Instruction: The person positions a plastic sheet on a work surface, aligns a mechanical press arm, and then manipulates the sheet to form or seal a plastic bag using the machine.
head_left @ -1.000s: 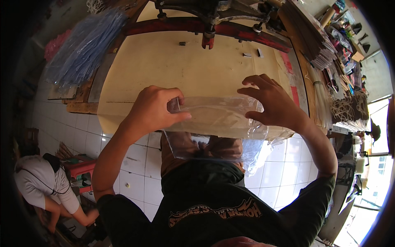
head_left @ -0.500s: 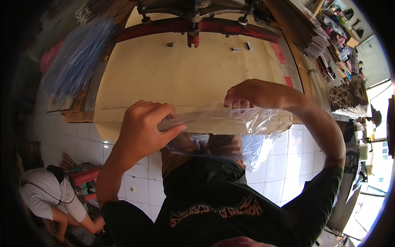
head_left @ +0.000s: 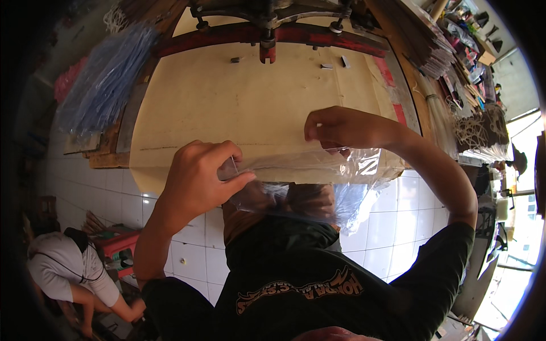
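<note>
Two bare hands hold one clear, thin, crinkled plastic bag (head_left: 310,184) at the near edge of one broad, flat, pale tan work board (head_left: 250,108), whose surface is matte and smooth. The left hand (head_left: 199,182) is curled, its thumb and fingers pinched together on the bag's left corner. The right hand (head_left: 341,128) is closed in a loose fist over the bag's upper right edge, fingertips tucked under and gripping the film. The bag spans the gap between both hands; its upper part lies over the board's edge and its lower part hangs below, glossy and wrinkled, in front of the person's dark printed shirt (head_left: 307,284).

At the far edge of the board runs one curved red metal bar (head_left: 284,34) with one short red stub pointing down from its middle. Three small grey, blocky pieces (head_left: 326,66) lie on the board just below the bar; what they are made of cannot be told. To the left, beside the board, lies one sheaf of long, bluish translucent plastic strips (head_left: 102,85), soft and fanned out. To the right, one stack of thin dark slats (head_left: 424,42) lies along the board's side. The floor of white square glazed tiles (head_left: 392,216) shows below the board. At lower left one other person in a white shirt (head_left: 60,273) crouches well apart from the board.
</note>
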